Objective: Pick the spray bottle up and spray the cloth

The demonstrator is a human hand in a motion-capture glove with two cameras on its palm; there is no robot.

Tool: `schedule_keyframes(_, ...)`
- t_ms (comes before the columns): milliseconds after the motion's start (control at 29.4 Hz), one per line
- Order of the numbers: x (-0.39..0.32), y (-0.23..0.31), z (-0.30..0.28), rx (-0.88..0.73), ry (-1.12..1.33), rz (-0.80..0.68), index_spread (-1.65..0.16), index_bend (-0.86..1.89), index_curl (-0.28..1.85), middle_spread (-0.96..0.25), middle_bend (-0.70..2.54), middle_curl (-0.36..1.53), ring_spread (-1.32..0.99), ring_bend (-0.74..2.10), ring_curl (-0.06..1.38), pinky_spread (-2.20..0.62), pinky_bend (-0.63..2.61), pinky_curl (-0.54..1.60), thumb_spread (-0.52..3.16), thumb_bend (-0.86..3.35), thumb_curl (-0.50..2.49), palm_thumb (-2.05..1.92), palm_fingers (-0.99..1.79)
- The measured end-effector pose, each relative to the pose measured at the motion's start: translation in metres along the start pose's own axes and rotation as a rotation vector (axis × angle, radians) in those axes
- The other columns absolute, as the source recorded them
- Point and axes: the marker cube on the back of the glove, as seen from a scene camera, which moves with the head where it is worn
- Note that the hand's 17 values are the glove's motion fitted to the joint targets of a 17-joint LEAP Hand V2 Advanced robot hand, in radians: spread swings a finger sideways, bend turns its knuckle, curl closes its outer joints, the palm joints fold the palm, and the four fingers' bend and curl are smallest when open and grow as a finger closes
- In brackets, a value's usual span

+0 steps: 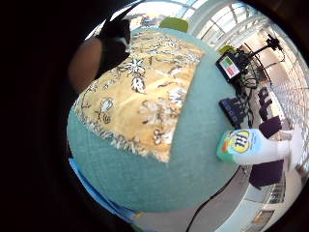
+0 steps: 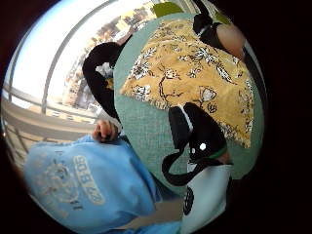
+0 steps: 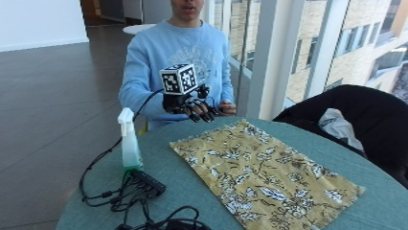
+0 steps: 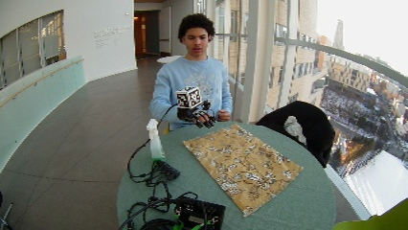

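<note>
Hovering above the near edge of the round teal-covered table (image 3: 357, 158), my black-gloved right hand (image 3: 194, 108) is hanging in the air with its fingers (image 3: 205, 114) spread and drooping downward, gripping nothing. I am counting one hand in a glove; the person's other, bare hand (image 3: 226, 108) is resting just beside it at the table's edge.

One spray bottle is in play: a white plastic bottle with a green base and a white trigger head (image 3: 129, 141), standing upright on the table off to the thumb side of my hand, well apart from it. In the little-finger palm view its yellow-and-green label (image 1: 237, 142) is showing.

One cloth is lying flat: a mustard-yellow rectangular fabric with a white floral print and frayed edges (image 3: 265, 175). Its nearest corner is sitting just below and ahead of my fingertips, and the rest is stretching away from the hand across the table. The bottle and cloth are apart, not touching.

Beyond the bottle, away from the hand, one black power strip (image 3: 148, 180) is lying among a tangle of black cables (image 3: 134, 199).
</note>
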Motion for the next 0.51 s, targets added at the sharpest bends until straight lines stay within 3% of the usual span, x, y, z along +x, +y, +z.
schedule_keyframes(238, -0.0012, -0.0004, 0.0005, -0.006, 0.003, -0.008, -0.29, 0.24, 0.2, -0.08, 0.4, 0.19, -0.04, 0.31, 0.18, 0.14, 0.23, 0.16, 0.76, 0.34, 0.14, 0.55, 0.73)
schedule_keyframes(510, -0.0014, 0.0023, -0.0001, -0.006, 0.001, 0.005, -0.34, 0.19, 0.26, -0.09, 0.38, 0.25, -0.05, 0.28, 0.21, 0.17, 0.19, 0.2, 0.99, 0.31, 0.19, 0.59, 0.73)
